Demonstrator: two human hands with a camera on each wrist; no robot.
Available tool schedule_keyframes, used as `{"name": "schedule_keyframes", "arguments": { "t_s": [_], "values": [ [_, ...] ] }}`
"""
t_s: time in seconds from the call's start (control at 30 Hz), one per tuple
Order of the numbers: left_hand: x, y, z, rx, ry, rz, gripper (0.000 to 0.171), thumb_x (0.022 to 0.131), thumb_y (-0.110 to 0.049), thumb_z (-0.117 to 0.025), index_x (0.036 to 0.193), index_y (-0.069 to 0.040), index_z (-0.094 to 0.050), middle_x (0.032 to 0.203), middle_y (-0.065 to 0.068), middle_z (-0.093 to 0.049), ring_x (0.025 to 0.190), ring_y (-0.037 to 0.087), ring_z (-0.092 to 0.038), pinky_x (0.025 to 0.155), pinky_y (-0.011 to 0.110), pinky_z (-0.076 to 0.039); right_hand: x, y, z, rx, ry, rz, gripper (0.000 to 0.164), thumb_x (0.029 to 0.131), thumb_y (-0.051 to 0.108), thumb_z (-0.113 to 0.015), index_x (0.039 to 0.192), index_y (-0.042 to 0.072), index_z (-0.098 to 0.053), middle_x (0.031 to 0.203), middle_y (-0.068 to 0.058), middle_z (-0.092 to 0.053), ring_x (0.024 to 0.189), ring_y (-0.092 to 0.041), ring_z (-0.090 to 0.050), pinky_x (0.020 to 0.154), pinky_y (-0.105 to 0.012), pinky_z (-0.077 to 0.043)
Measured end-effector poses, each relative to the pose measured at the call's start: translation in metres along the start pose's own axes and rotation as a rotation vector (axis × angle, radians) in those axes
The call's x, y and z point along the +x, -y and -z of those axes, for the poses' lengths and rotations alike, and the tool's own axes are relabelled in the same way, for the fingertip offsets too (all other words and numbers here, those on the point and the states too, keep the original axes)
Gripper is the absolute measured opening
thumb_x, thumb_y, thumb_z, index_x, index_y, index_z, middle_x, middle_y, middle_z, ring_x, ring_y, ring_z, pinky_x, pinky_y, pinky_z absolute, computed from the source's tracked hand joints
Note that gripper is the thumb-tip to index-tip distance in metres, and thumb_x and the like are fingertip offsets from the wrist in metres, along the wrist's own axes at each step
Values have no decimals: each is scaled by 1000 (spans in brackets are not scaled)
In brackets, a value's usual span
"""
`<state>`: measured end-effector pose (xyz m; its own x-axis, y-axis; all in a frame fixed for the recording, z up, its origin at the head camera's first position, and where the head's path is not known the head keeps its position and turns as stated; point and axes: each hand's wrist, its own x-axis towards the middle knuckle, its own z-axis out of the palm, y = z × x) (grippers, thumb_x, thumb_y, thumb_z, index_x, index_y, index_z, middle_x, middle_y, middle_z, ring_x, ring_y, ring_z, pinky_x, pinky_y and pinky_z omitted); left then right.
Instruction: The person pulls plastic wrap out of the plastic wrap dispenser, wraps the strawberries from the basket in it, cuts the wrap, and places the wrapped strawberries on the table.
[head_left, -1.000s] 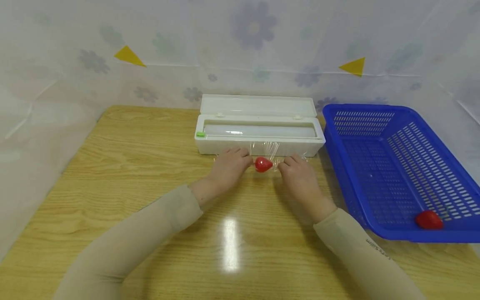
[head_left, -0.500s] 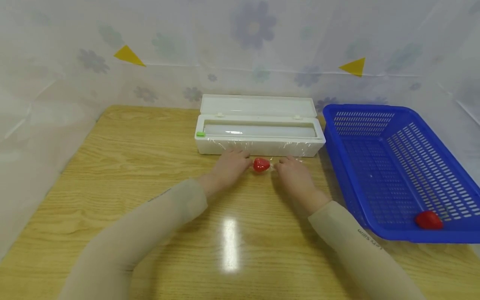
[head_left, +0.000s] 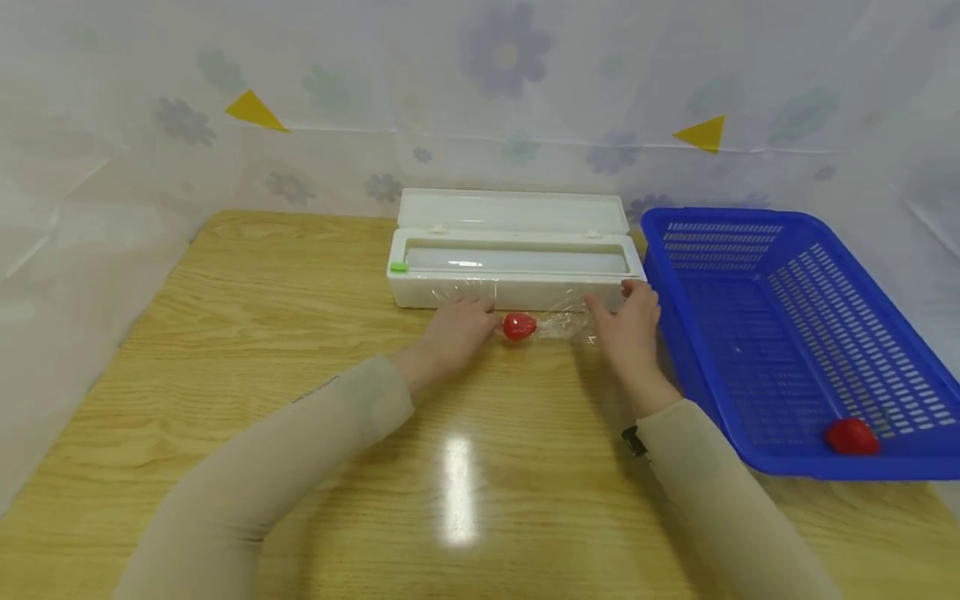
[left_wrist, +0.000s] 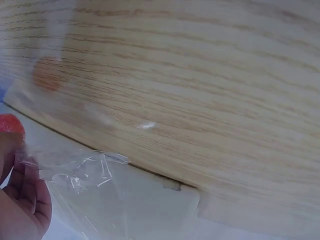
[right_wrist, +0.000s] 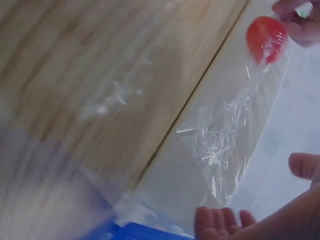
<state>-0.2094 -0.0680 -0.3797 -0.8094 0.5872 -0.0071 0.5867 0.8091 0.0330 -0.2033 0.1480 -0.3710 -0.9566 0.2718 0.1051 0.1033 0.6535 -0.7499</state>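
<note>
shining red fruit [head_left: 518, 326], tapered (in film [right_wrist: 217, 140])

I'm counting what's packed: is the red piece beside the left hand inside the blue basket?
No, the head view shows the red piece in front of the white box, outside the basket.

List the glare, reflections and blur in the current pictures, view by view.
Head view: a bright streak of glare on the glossy, light-brown wooden table; left wrist view: sharp white glints on the crumpled, clear plastic film, and a soft orange patch, apparently a reflection, on the table; right wrist view: hazy smearing at lower left, the table's grain softly blurred.
</note>
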Motion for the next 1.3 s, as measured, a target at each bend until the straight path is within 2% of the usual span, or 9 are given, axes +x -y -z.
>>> {"name": "schedule_keyframes", "arguments": {
  "t_s": [0.13,0.23,0.33,0.47,0.7,0.87,1.0,1.1,1.3],
  "values": [
    [-1,0,1,3,21,4,29,92,-11,-53,119,-11,-65,119,8,-64,114,26,-55,104,44,-42,7,-2,2,249,67,-274,64,91,25,-52,138,-11,-27,138,-30,-38,123,-36,-37,109,-46,-31],
    [-2,0,2,-2,36,8,31,92,-10,-53,121,-11,-63,120,8,-63,116,26,-54,105,44,-40,10,-4,4,317,120,-358,63,93,27,-48,139,-10,-28,135,-24,-41,119,-31,-40,105,-41,-35],
    [-3,-1,2,-10,44,13,32,92,-10,-53,122,-10,-63,122,8,-63,118,26,-53,107,44,-38,14,-9,4,264,128,-345,52,92,27,-50,129,-10,-46,105,-9,-56,99,-21,-48,87,-30,-42],
    [-4,-1,2,-13,48,18,32,92,-9,-53,123,-10,-62,123,8,-63,119,26,-51,109,44,-36,19,-17,4,185,97,-304,36,90,22,-58,108,-8,-62,66,13,-49,74,-9,-46,65,-19,-38],
    [-6,0,3,-41,37,15,33,92,-7,-53,123,-10,-62,123,8,-63,119,25,-51,107,44,-39,27,-30,7,116,95,-273,35,87,19,-62,106,-10,-64,52,24,-43,68,-4,-46,62,-17,-37],
    [-4,2,1,-39,29,5,33,92,-6,-52,123,-9,-61,124,9,-62,120,26,-52,107,44,-39,31,-34,7,53,106,-284,52,86,27,-62,117,-15,-57,88,-8,-66,91,-23,-54,80,-34,-47],
    [-2,4,-3,-51,5,7,31,92,-5,-51,120,-8,-62,124,9,-64,118,27,-53,106,44,-40,37,-38,8,76,149,-278,71,87,28,-61,136,-16,-35,135,-32,-46,122,-37,-43,107,-46,-37],
    [0,7,-6,-100,-27,24,27,92,-7,-50,116,-7,-64,120,10,-66,114,27,-56,105,43,-41,42,-42,9,96,171,-217,72,86,24,-62,139,-14,-31,140,-33,-42,126,-37,-41,109,-47,-35],
    [2,15,-12,-226,-99,29,27,87,-6,-55,112,-5,-64,111,12,-68,105,27,-59,99,41,-46,47,-45,11,17,205,-154,67,85,31,-63,130,-16,-45,125,-32,-54,103,-33,-50,90,-46,-45]
  ]
}}
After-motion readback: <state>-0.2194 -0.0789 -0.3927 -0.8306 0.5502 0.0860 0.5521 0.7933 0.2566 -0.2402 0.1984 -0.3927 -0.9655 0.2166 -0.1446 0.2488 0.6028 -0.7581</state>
